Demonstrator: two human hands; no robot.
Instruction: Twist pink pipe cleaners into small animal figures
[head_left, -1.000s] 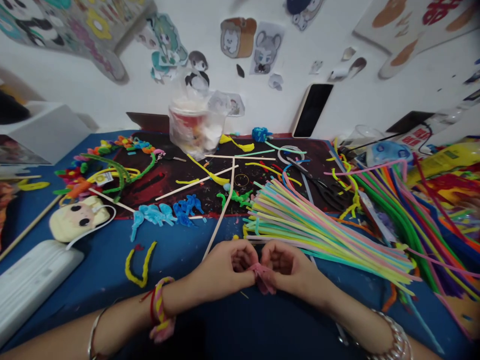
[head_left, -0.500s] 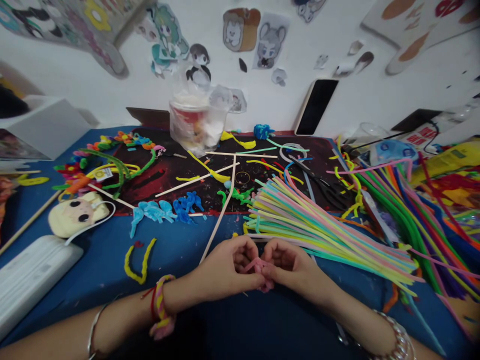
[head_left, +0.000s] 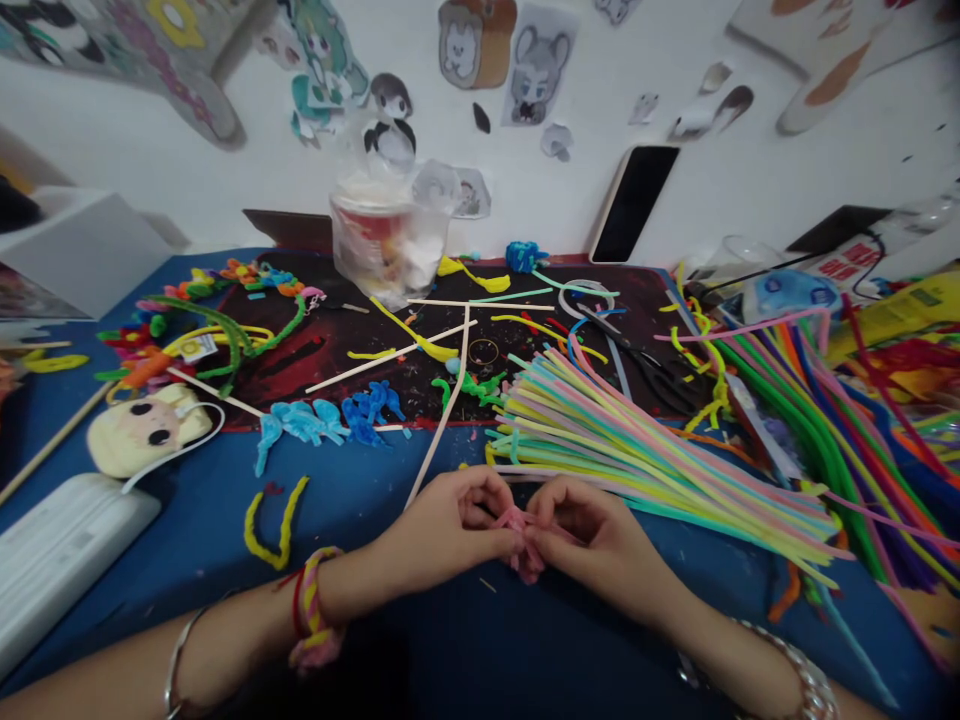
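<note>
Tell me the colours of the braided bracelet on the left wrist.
The braided bracelet is pink and yellow; it shows best in the head view.

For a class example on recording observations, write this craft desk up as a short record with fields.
Left hand: pinching a pink pipe-cleaner piece
Right hand: pinching the same piece
Nearest: bundle of pastel pipe cleaners
Surface: blue table
Also present: blue pipe-cleaner shapes, black scissors
</note>
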